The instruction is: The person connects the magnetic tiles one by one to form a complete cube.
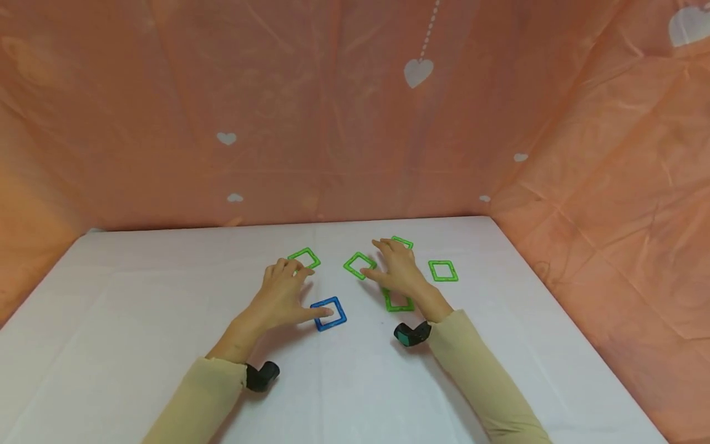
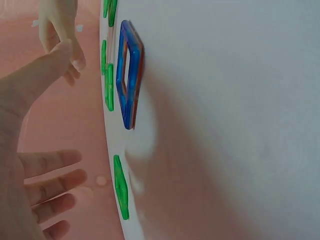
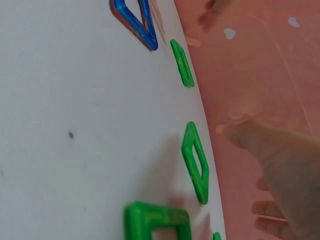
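Note:
My left hand [image 1: 281, 296] hovers over the table with fingers spread and nothing in it. Below its thumb lies a blue square frame tile [image 1: 317, 326], also seen in the left wrist view. A green square frame tile [image 1: 314, 254] lies just past its fingertips. My right hand [image 1: 400, 269], relaxed and holding nothing, is above the tabletop. Near its thumb lies another green square tile [image 1: 350, 269]. Under its wrist sits a green tile [image 1: 400, 308], partly covered by the hand. Beyond the fingers is a green tile [image 1: 405, 240], also partly hidden.
One more green square tile [image 1: 444, 279] lies right of the right hand. A white cloth covers the table [image 1: 138, 308]. Orange-pink curtains [image 1: 322, 123] with white hearts stand behind and at the sides. A dark wrist camera [image 1: 263, 377] sits at the left sleeve, another [image 1: 412, 335] at the right.

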